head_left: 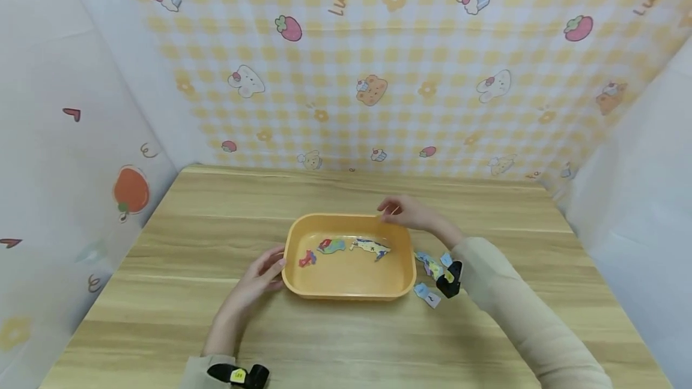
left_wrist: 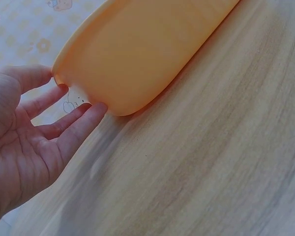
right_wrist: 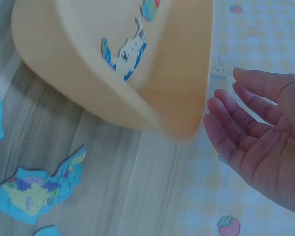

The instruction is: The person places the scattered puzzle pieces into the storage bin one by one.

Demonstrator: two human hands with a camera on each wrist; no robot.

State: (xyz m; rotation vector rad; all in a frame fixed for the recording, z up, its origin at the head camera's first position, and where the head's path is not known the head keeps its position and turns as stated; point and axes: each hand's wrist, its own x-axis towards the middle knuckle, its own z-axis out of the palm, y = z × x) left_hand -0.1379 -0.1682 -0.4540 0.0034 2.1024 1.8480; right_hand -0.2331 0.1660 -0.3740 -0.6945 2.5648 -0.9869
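A yellow plastic tray [head_left: 346,286] sits on the table with several colourful map-like puzzle pieces inside: a red one [head_left: 307,258], a red-and-green one [head_left: 331,246] and a cream-and-blue one [head_left: 370,248]. At its left end, the fingertips of my left hand [head_left: 261,275] touch the outer wall and rim, fingers spread and only slightly bent. My right hand [head_left: 408,212] is at the far right corner, fingers loosely bent outside the wall and holding nothing. Whether its fingertips touch the tray I cannot tell.
Right of the tray, several more pieces lie on the wooden table [head_left: 346,341], among them a blue, yellow and purple one [right_wrist: 37,189] and a pale blue one [head_left: 427,295]. My right forearm passes over some of them. A checked cloth backdrop [head_left: 346,119] stands behind the table.
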